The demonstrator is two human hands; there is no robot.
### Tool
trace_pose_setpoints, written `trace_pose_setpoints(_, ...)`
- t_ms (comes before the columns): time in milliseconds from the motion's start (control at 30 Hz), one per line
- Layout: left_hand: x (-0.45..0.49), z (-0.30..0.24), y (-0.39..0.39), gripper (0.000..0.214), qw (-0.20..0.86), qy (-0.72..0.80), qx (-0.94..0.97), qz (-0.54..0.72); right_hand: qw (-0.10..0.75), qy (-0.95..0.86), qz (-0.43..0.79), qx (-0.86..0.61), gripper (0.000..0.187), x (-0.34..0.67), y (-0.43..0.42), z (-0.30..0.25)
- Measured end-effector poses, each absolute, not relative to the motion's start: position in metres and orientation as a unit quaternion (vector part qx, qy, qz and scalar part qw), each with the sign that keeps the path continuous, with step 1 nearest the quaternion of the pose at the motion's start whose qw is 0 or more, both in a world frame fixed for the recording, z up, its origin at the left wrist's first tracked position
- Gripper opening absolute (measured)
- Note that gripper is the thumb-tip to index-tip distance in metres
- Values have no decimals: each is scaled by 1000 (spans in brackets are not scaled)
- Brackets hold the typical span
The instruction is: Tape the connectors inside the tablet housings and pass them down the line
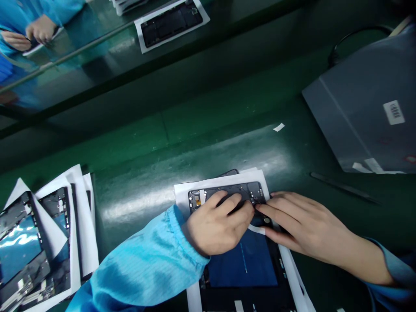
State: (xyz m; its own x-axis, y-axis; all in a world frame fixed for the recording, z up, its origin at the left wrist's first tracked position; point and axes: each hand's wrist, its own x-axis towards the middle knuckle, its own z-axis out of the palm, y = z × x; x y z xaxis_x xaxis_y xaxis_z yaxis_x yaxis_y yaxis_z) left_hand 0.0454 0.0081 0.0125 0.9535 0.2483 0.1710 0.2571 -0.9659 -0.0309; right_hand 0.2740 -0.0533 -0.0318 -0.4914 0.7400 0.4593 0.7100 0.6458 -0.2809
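An opened tablet point(242, 268) with a black frame and a blue battery panel lies on white sheets below my hands. My left hand point(217, 225) rests across its upper part, fingers bent and fingertips together near the circuit parts; what they pinch, if anything, is hidden. From the right, my right hand point(299, 221) reaches over the tablet's edge, with the index fingertip beside the left fingertips and the thumb lower down, apart from it. A thin white strip point(256, 229) curves up at the right thumb tip. A small round metallic part sits between that thumb and index finger.
Opened tablets point(19, 247) interleaved with white sheets are stacked at left. A dark pointed tool point(344, 188) and a grey box-like object point(364, 108) stand at right. A paper scrap point(278, 127) lies on the green table. Beyond, another tablet point(172, 21) and a co-worker's hands point(40, 30) appear.
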Motion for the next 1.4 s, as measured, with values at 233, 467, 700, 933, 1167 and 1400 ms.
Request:
trace_pose_setpoints(233, 42, 14, 11, 25, 14, -116, -991, -72, 285, -860, 42, -422, 27, 275, -54, -33)
trace_pose_setpoints(467, 48, 12, 10, 20, -33, -149, -980, -124, 273, -866, 26, -417, 29, 275, -53, -32)
trace_pose_setpoints(700, 64, 18, 12, 21, -3, -199, -968, -152, 273, -869, 11, -413, 27, 275, -49, -26)
trace_pose_setpoints(933, 68, 15, 9, 18, 9, -167, -975, -145, 269, -867, 13, -418, 29, 275, -51, -30)
trace_pose_setpoints(1167, 66, 12, 18, 21, -11, -141, -980, -141, 279, -862, 19, -422, 29, 276, -51, -29)
trace_pose_setpoints(1400, 64, 15, 18, 21, 3, -141, -981, -135, 251, -870, 4, -424, 30, 273, -53, -27)
